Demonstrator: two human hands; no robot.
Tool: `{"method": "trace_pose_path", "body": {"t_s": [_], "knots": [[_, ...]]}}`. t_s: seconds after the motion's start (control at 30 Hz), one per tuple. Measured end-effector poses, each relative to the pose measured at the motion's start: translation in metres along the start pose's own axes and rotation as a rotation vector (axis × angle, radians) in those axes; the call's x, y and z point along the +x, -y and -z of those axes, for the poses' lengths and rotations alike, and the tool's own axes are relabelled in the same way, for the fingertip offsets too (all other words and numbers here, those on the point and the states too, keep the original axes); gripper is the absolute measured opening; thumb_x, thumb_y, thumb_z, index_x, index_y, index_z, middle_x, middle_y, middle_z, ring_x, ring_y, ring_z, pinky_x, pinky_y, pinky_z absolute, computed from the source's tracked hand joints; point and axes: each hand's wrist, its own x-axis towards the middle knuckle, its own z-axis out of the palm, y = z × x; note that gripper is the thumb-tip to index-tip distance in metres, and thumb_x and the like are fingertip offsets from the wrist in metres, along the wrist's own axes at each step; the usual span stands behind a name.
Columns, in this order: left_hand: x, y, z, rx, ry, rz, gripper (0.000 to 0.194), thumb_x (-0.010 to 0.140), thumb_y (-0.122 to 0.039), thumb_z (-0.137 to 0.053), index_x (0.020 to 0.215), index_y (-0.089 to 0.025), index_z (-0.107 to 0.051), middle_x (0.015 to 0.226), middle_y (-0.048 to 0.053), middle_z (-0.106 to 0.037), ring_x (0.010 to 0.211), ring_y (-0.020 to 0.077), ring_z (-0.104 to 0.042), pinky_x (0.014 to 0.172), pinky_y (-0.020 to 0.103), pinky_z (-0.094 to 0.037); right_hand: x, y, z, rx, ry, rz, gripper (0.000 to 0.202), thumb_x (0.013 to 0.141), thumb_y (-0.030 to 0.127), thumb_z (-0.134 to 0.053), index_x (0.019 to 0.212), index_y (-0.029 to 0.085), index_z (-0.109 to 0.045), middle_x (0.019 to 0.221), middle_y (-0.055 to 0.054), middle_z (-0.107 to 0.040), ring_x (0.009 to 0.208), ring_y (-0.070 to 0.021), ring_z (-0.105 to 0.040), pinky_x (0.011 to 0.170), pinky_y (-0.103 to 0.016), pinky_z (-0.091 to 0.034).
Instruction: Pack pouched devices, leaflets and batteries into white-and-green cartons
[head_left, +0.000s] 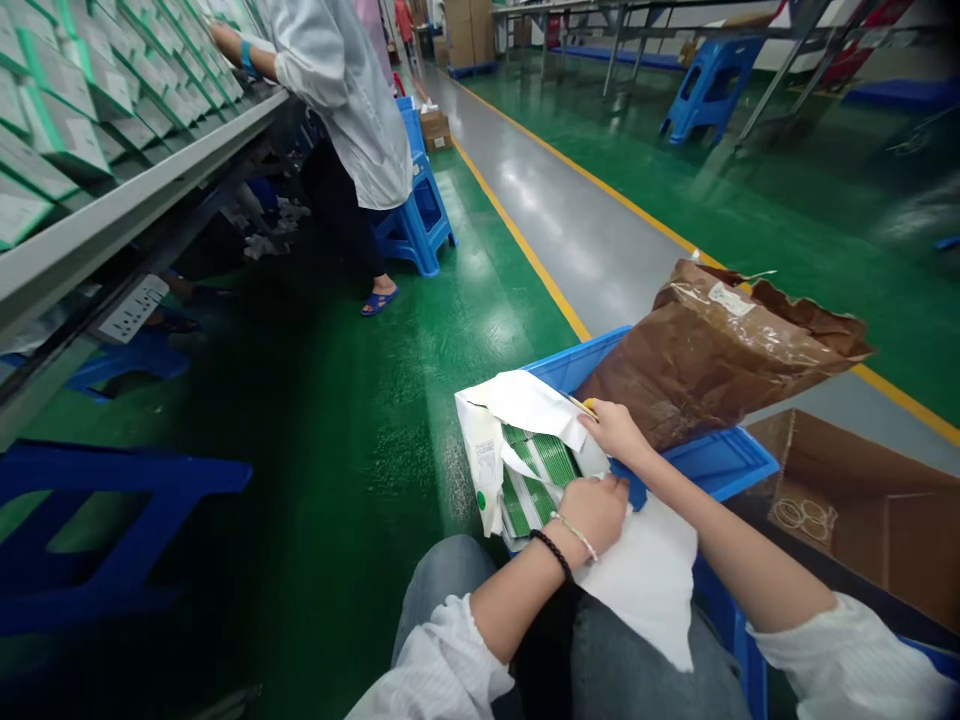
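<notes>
A torn white paper wrapper [517,390] surrounds rows of thin green-edged pieces [536,465], stacked tightly together. My left hand [598,512], with bracelets at its wrist, is closed on the wrapper's torn edge at the near right side. A loose white flap [652,575] hangs from there over my knee. Beside the wrapper's far right edge, my right hand [616,432] is closed around a thin tool with a yellow part [587,405]. Its exact kind is hard to make out. The package rests at the blue crate's left end.
A crumpled brown paper bag [712,350] lies in the blue crate [727,465]. To the right is an open cardboard box [847,510] with rubber bands inside. A person [352,110] stands by a bench [150,190] at left, near a blue stool [420,220].
</notes>
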Motion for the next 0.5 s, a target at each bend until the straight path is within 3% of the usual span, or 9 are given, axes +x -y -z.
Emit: {"method": "trace_pose_path", "body": {"t_s": [0.07,0.2,0.3,0.37,0.43,0.5], "knots": [[-0.011,0.007,0.003,-0.004,-0.007,-0.057,0.029,0.092,-0.017,-0.044,0.120,-0.012,-0.052,0.104,0.011,-0.066,0.089,0.0247,-0.066,0.072,0.036,-0.053,0.014,-0.010,0.004,-0.003,-0.042,-0.035,0.016,0.083,0.028,-0.051,0.081,0.018,-0.063,0.080,-0.008,-0.070,0.074,-0.0212,-0.062,0.065,-0.026,-0.036],[-0.041,0.015,0.006,-0.026,-0.007,-0.215,0.034,0.095,-0.020,-0.042,0.129,-0.017,-0.048,0.129,0.010,-0.060,0.101,0.0217,-0.063,0.087,0.036,-0.051,0.037,-0.026,0.008,0.030,-0.100,-0.089,0.020,0.083,0.030,-0.052,0.084,0.015,-0.066,0.084,-0.009,-0.070,0.076,-0.0209,-0.061,0.065,-0.026,-0.036],[-0.065,0.016,0.004,-0.152,-0.097,-0.249,0.030,0.096,-0.020,-0.040,0.123,-0.018,-0.054,0.134,0.010,-0.058,0.113,0.0225,-0.059,0.099,0.039,-0.045,0.039,-0.030,0.012,0.098,-0.120,-0.106,0.018,0.078,0.033,-0.059,0.080,0.017,-0.066,0.078,-0.007,-0.070,0.072,-0.0195,-0.059,0.064,-0.026,-0.035],[-0.080,0.017,0.005,-0.405,-0.275,-0.114,0.027,0.096,-0.021,-0.039,0.114,-0.020,-0.061,0.123,0.010,-0.065,0.111,0.0225,-0.059,0.098,0.039,-0.045,0.033,-0.031,0.019,0.167,-0.148,-0.121,0.020,0.072,0.038,-0.065,0.077,0.018,-0.066,0.074,-0.004,-0.068,0.069,-0.0181,-0.057,0.062,-0.026,-0.035],[-0.091,0.022,0.011,-0.653,-0.470,0.126,0.027,0.098,-0.025,-0.037,0.105,-0.021,-0.063,0.101,0.007,-0.069,0.096,0.0203,-0.063,0.088,0.034,-0.049,0.022,-0.030,0.030,0.255,-0.201,-0.139,0.027,0.069,0.043,-0.070,0.076,0.018,-0.065,0.070,-0.002,-0.065,0.066,-0.0167,-0.055,0.061,-0.026,-0.036],[-0.097,0.031,0.021,-0.757,-0.612,0.355,0.029,0.100,-0.029,-0.033,0.100,-0.021,-0.061,0.080,0.004,-0.063,0.077,0.0171,-0.061,0.073,0.029,-0.050,0.008,-0.023,0.042,0.369,-0.262,-0.156,0.034,0.075,0.052,-0.064,0.078,0.017,-0.062,0.062,0.000,-0.058,0.058,-0.0145,-0.051,0.056,-0.026,-0.035]]}}
